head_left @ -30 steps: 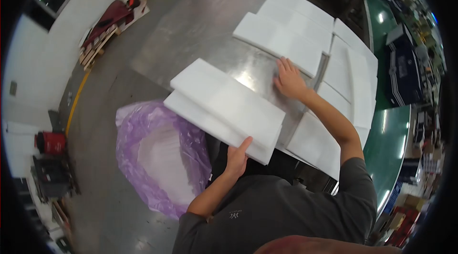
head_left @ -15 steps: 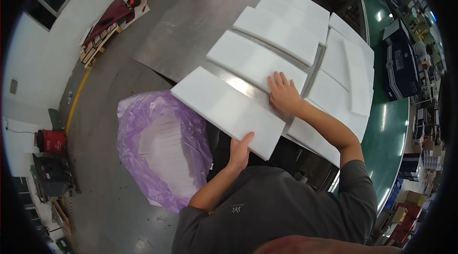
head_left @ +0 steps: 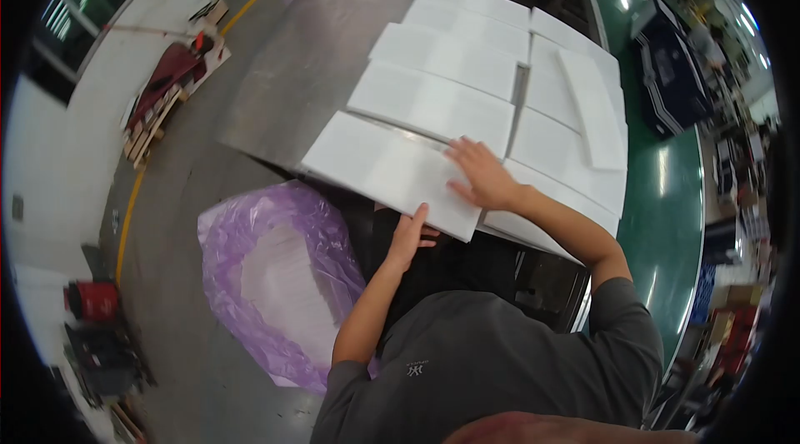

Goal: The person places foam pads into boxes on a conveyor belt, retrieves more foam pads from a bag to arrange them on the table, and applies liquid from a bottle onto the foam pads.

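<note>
panel placement, judged from the view, is the step in hand: the flat, white, rectangular foam-like panel nearest the body lies along the near edge of the grey, smooth metal table.

left hand: thumb over the panel's near edge, fingers apart and below that edge. whether they clamp the panel cannot be told. right hand: fingers spread, palm down, at the panel's right end; contact cannot be confirmed owing to blur.

alignment: a narrow gap separates the panel from the matching white panel beyond it. more white panels form a second row to the right; a narrow white strip rests on top of them.

supply: a crumpled, translucent purple plastic bag stands open beside the table, with white, closely packed pieces inside.

next move, by judgement: it calls for light, even pressure away from the body, edges kept parallel. caution: excess force could make the panel ride over its neighbour.
</note>
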